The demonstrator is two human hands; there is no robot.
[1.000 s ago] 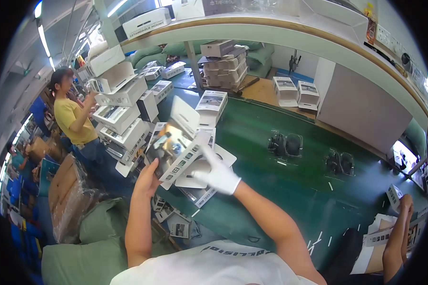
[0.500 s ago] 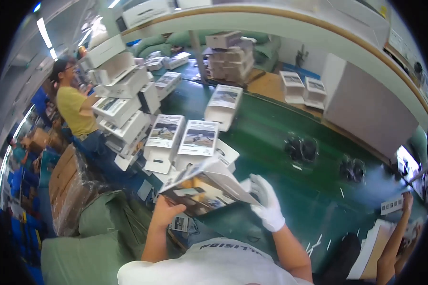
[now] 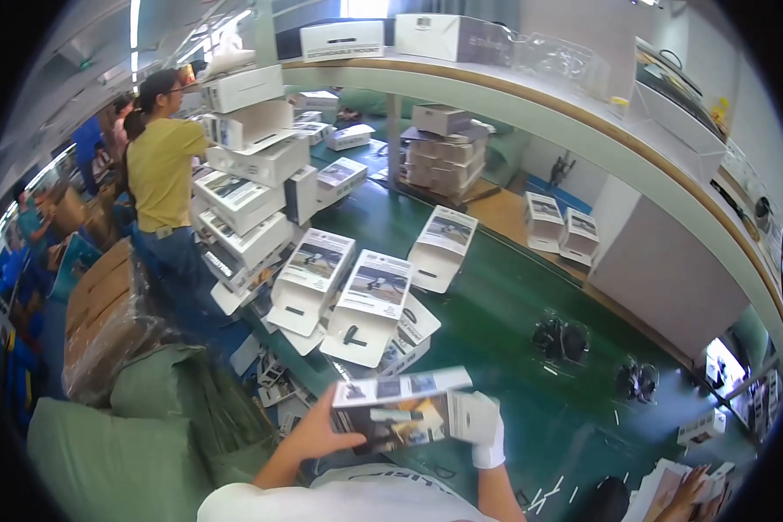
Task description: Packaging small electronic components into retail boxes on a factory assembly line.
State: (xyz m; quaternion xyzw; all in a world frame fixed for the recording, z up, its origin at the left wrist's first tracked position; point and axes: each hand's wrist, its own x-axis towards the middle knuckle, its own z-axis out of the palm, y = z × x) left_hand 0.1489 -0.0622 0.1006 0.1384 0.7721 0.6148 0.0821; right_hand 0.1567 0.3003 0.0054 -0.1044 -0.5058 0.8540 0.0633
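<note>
A printed carton [image 3: 400, 413], white along its top and dark with a photo on its side, lies level in front of my body. My bare left hand [image 3: 317, 431] grips its left end, thumb across the printed side. At the right end my right hand [image 3: 491, 433], in a white glove, is closed around the pale end flaps, its fingers partly hidden. Just beyond stand white picture cartons: one [image 3: 378, 291] nearest with its slotted flap folded out, another [image 3: 315, 270] to its left, and a third [image 3: 444, 244] farther right. More cartons lie beneath them.
A tall, uneven stack of cartons [image 3: 248, 174] rises at left. Clear packs with black parts [image 3: 561, 339] lie on the green table [image 3: 505, 357]. A shelf [image 3: 531, 91] spans the far side. Green sacks [image 3: 113, 452] sit left; another person's hands [image 3: 692, 496] work lower right.
The carton has gone from tilted and partly flattened to a squared box held level and lower. My right hand has moved down with its end. The view has shifted, showing more of the shelf.
</note>
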